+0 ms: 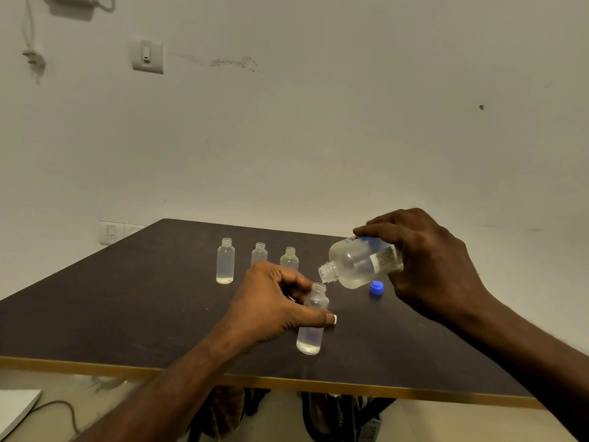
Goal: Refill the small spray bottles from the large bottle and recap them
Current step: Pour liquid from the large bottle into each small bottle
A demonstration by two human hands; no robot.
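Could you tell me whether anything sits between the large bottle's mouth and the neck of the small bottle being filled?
Nothing visible does. The large bottle, tilted in the right hand, has its open mouth just above the uncapped small bottle held by the left hand.

three bottles (259, 255) in row behind held bottle (310, 327) | cap (376, 287) right, on table (127, 307)

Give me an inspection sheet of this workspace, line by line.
Surface: dark table with a tan front edge.
Job's things: large bottle tilted, mouth over the small bottle; three uncapped small bottles stand behind; blue cap on the table.
Clutter: nothing seen.
Hands: right hand grips the large bottle; left hand holds the small bottle.
Cables: cord on the wall; cable on the floor.
Surroundings: wall switch, pale wall.
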